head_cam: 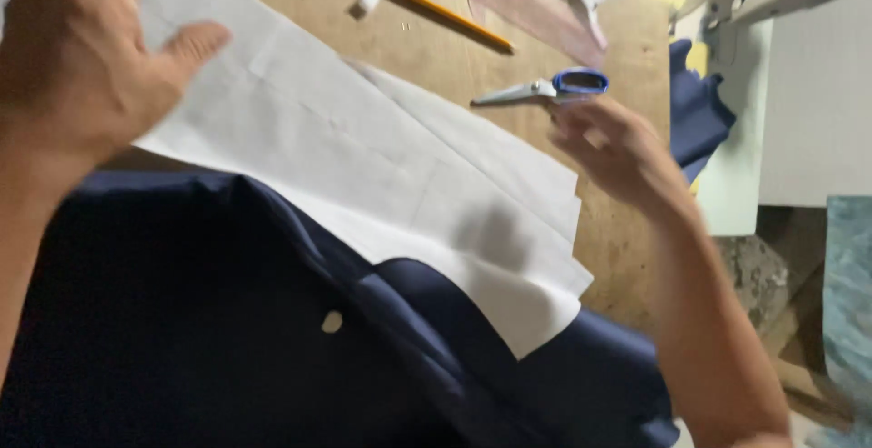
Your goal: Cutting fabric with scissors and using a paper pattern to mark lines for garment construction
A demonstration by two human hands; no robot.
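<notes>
Left hand [77, 57] lies flat and open on the white paper pattern [363, 166], pinning it over navy fabric [182, 321] on the desk [618, 230]; right hand [613, 144], grip open and empty, hovers just beside blue-handled scissors [545, 89]

the light is dim and warm, coming from above. both hands are blurred by motion. a soft shadow lies on the white paper [381, 166]. the far edge is out of focus.
</notes>
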